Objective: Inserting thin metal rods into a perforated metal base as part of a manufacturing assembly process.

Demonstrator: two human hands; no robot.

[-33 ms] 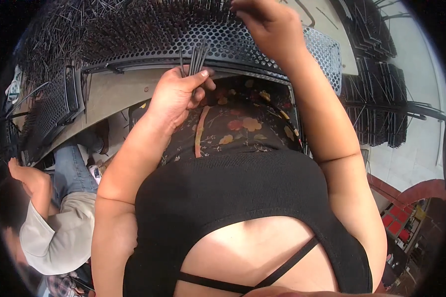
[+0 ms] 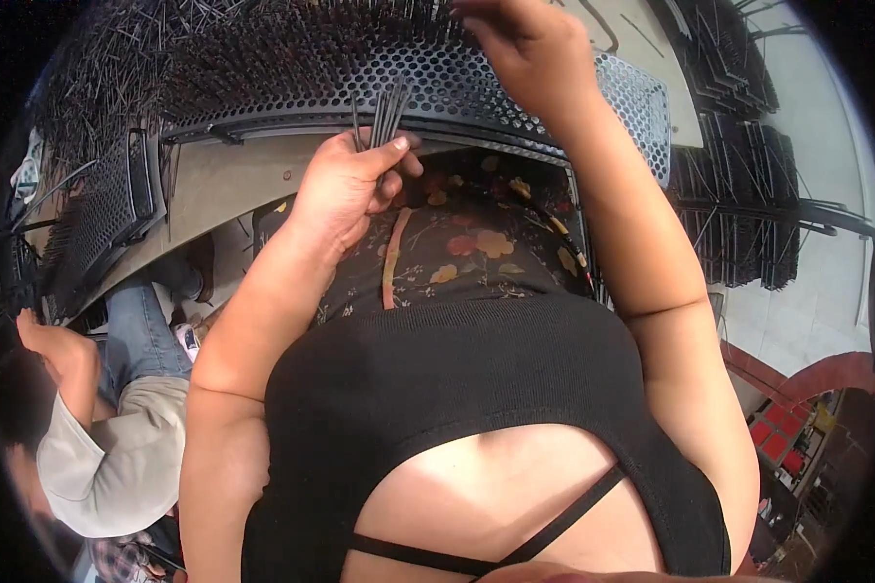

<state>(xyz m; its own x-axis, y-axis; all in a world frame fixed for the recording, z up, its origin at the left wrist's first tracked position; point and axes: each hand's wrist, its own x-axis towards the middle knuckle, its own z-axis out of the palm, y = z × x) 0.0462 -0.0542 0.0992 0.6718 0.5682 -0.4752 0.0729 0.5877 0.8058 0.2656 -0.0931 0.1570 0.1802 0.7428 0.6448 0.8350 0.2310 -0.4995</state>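
Note:
In my left hand (image 2: 360, 175) a small bunch of thin dark metal rods (image 2: 389, 112) is gripped, the rods pointing up and away from me. One rod stands a little apart from the others. Beyond that hand lies a metal rack with a perforated plate (image 2: 428, 73), and many upright dark rods (image 2: 253, 68) fill its left part. My right hand (image 2: 540, 53) is over the right part of the rack, its fingers bent toward the rods. Its fingertips are in shadow near the upper edge of the picture, and whatever they pinch cannot be made out.
Loose rods (image 2: 97, 87) lie piled at the far left. Another perforated rack (image 2: 117, 194) stands at the left, near a co-worker in a light shirt (image 2: 136, 447). Stacked racks of rods (image 2: 739, 204) are on the right. A patterned dark cloth (image 2: 457, 233) covers my lap.

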